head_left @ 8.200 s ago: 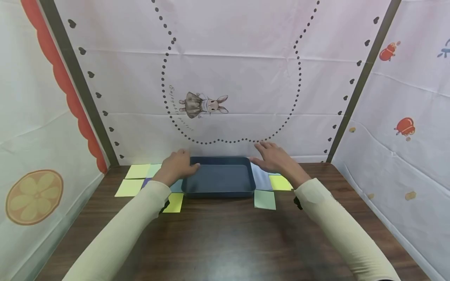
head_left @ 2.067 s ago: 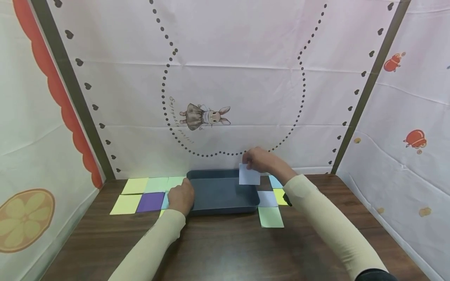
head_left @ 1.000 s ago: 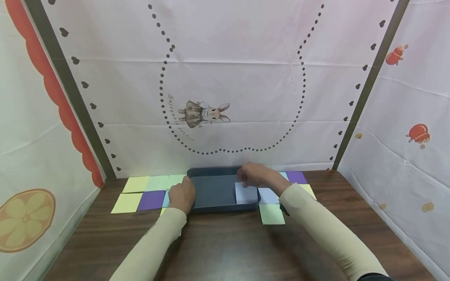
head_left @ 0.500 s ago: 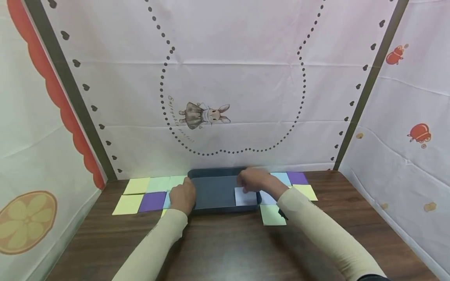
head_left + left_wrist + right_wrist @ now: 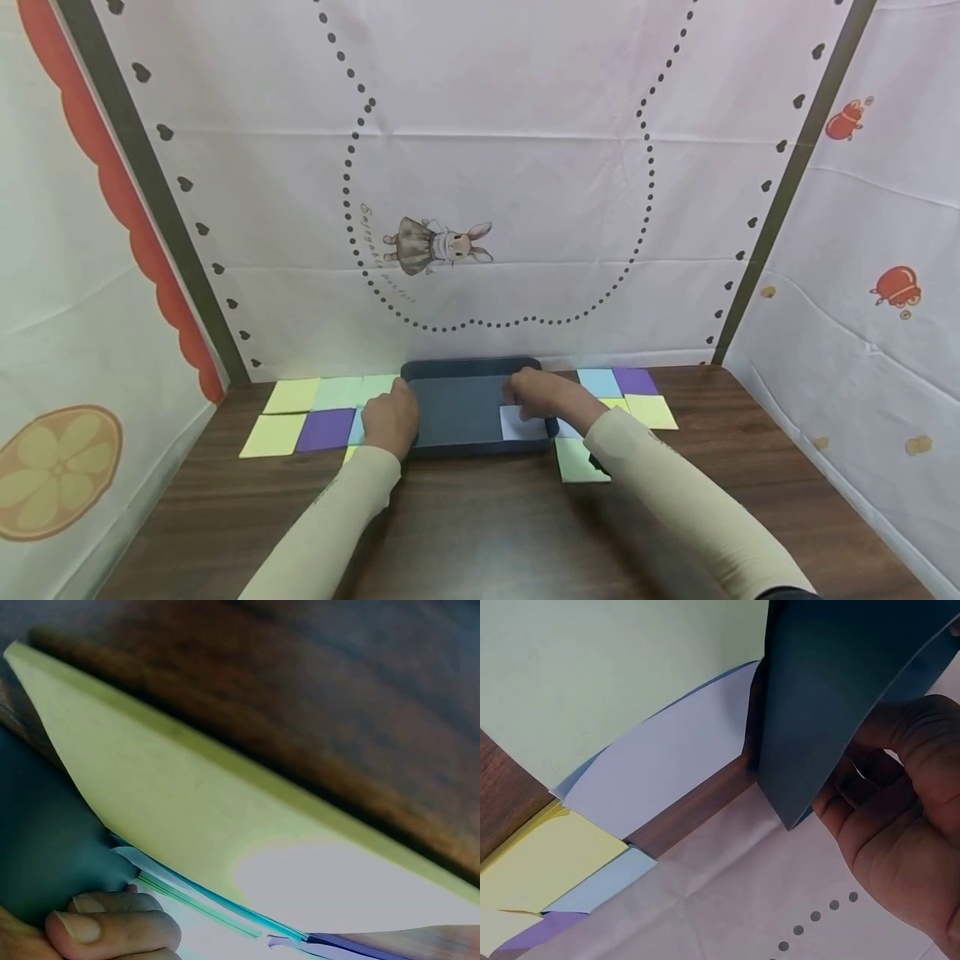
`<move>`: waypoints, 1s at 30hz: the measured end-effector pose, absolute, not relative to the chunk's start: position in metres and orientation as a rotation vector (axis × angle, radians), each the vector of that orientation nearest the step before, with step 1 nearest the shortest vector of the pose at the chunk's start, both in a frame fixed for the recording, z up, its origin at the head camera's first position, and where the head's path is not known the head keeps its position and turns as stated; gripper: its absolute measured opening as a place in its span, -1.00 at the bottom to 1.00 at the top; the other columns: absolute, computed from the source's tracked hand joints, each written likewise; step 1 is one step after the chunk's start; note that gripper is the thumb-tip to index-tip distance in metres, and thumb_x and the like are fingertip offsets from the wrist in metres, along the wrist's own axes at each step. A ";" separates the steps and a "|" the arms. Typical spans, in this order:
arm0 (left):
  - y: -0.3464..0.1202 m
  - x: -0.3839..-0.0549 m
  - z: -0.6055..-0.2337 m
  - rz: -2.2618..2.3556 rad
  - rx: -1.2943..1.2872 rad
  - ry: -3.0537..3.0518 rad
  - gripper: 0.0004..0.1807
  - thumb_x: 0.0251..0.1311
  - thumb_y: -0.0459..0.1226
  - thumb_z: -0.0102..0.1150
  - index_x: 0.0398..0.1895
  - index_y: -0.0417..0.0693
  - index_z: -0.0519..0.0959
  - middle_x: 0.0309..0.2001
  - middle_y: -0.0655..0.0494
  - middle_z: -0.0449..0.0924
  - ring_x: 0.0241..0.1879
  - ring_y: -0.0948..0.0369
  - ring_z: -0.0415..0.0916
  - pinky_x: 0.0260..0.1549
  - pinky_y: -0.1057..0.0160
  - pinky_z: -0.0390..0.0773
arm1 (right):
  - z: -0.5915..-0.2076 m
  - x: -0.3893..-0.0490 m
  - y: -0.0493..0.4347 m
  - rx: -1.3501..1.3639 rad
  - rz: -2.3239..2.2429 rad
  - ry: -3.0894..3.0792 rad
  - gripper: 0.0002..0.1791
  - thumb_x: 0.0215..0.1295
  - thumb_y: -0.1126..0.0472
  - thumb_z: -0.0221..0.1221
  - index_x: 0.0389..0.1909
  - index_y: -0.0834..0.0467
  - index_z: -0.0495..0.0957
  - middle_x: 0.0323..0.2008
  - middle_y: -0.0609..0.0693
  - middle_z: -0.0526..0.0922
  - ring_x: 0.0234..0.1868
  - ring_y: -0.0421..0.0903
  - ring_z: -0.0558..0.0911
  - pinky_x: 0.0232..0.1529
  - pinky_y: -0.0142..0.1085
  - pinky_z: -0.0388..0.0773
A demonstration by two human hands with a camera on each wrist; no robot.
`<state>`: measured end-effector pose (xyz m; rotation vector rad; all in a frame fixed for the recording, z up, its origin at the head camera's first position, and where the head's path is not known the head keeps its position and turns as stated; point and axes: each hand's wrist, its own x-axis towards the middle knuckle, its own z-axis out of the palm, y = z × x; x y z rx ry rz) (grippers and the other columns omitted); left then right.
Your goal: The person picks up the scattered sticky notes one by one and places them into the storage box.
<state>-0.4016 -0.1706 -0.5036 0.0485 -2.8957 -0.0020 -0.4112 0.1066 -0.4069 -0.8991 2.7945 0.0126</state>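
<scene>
A dark blue-grey tray [image 5: 457, 412] stands on the table near the back. My left hand [image 5: 392, 418] grips its left rim; in the left wrist view the curled fingers [image 5: 112, 930] are beside the tray wall. Inside the tray, at the front right corner, lies a pale lavender sticky note [image 5: 523, 427]. My right hand [image 5: 540, 393] reaches over the right side and pinches the note at its back edge. In the right wrist view the tray wall [image 5: 825, 697] hides the fingertips and the note.
Left of the tray lie yellow [image 5: 272, 436], purple [image 5: 326, 430] and pale green [image 5: 339, 394] sticky-note pads. On the right are light blue [image 5: 598, 382], purple [image 5: 634, 381], yellow [image 5: 651, 412] and green [image 5: 581, 460] pads. A printed cloth wall [image 5: 510, 192] rises behind.
Both hands were spread beside the tray at first. Later the left hand took the rim, and the right hand held the lavender note above the tray, then lowered it into the front right corner.
</scene>
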 end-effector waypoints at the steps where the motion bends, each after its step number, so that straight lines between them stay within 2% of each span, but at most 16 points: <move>1: -0.171 -0.404 -0.507 0.002 0.048 -2.888 -0.84 0.59 -0.35 0.11 -0.18 -0.31 0.46 -0.69 -0.01 0.49 -0.67 0.14 0.53 -0.65 0.07 0.65 | -0.407 -0.412 0.106 -0.903 0.028 2.797 -0.68 0.42 0.35 0.50 0.14 0.08 0.81 0.06 0.03 0.88 -0.03 -0.08 0.79 0.20 -0.14 0.78; 9: -0.175 -0.417 -0.521 0.008 0.049 -2.873 -0.81 0.61 -0.33 0.07 -0.17 -0.34 0.46 -0.68 -0.06 0.52 -0.66 0.10 0.57 -0.63 0.01 0.67 | -0.410 -0.410 0.101 -0.880 0.083 2.820 -0.66 0.38 0.35 0.53 0.13 0.08 0.79 0.01 0.02 0.87 -0.06 -0.09 0.79 0.16 -0.18 0.79; 20: -0.180 -0.429 -0.533 -0.047 0.043 -2.875 -0.79 0.64 -0.30 0.01 -0.15 -0.33 0.45 -0.72 -0.02 0.45 -0.69 0.09 0.52 -0.68 0.03 0.60 | -0.411 -0.410 0.100 -0.868 0.091 2.830 -0.70 0.39 0.38 0.52 0.07 0.08 0.78 -0.02 0.02 0.86 -0.13 -0.11 0.73 0.11 -0.19 0.79; 26: -0.168 -0.401 -0.497 -0.009 0.067 -2.934 -0.80 0.65 -0.32 0.02 -0.13 -0.34 0.47 -0.69 -0.03 0.51 -0.65 0.12 0.57 -0.60 0.05 0.69 | -0.411 -0.410 0.100 -0.856 0.081 2.831 -0.71 0.38 0.39 0.51 0.05 0.08 0.78 -0.02 0.00 0.85 -0.14 -0.12 0.71 0.08 -0.21 0.77; 30: -0.164 -0.392 -0.490 -0.001 0.060 -2.907 -0.83 0.62 -0.34 0.04 -0.12 -0.33 0.48 -0.66 -0.04 0.53 -0.62 0.10 0.60 -0.56 0.05 0.72 | -0.411 -0.409 0.101 -0.837 0.046 2.828 -0.72 0.40 0.40 0.50 0.04 0.08 0.78 -0.04 0.01 0.84 -0.15 -0.11 0.69 0.05 -0.22 0.77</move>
